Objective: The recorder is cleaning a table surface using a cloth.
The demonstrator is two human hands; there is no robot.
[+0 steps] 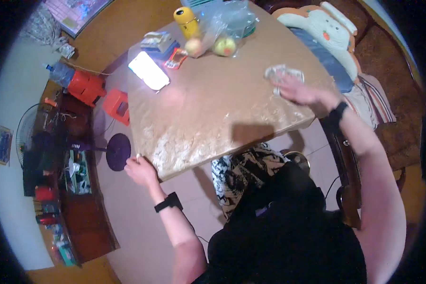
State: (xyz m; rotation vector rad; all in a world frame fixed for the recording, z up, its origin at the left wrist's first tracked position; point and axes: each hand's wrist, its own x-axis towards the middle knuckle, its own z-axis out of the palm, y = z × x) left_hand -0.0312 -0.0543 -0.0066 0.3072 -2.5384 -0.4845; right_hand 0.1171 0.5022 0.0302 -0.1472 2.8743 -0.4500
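Observation:
My right hand (290,88) presses a light patterned cloth (294,72) flat on the table near its right edge; the hand is blurred. The table (213,88) has a tan top under a clear, wrinkled plastic cover (174,149) along the near side. At the near left corner is my left hand (142,172), its fingers curled by the edge. A small whitish bit shows at its fingertips, too small to name, and whether the hand grips it or the table edge cannot be told.
Toward the far side stand a glowing phone (149,72), a red packet (176,58), a blue-and-white box (159,44), a yellow bottle (186,23), two apple-like fruits (224,47) and a clear plastic bag (230,21). A sofa (387,142) with a plush cushion (319,26) flanks the right.

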